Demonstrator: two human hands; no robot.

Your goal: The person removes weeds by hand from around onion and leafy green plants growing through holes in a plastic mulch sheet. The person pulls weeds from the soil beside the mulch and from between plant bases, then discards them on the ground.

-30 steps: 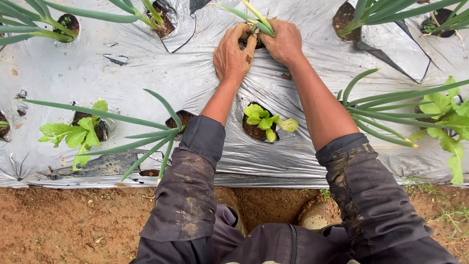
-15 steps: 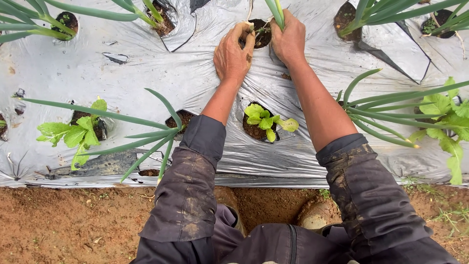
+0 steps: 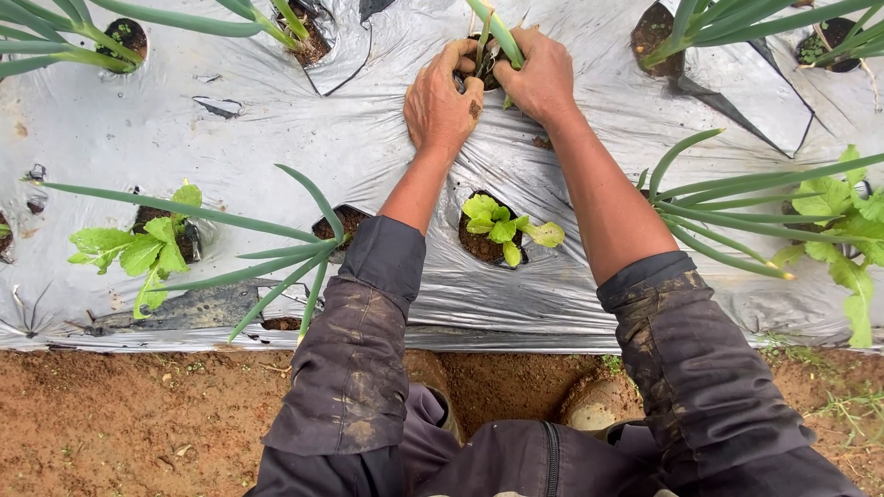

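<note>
Now my left hand [image 3: 442,106] and right hand [image 3: 543,78] have closed round the onion [image 3: 497,37], lately upright, pressing soil [image 3: 474,64] between them.

Looks like an outdoor vegetable plot. Silver plastic mulch sheet [image 3: 230,138] covers a raised bed, green onions [image 3: 727,216] and leafy seedlings [image 3: 502,225] poke through holes, red dirt [image 3: 138,414] alongside.

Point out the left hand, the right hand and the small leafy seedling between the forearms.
left hand [image 3: 442,106], head view, back of the hand.
right hand [image 3: 543,78], head view, back of the hand.
small leafy seedling [image 3: 502,225], head view, central leaves.
</note>
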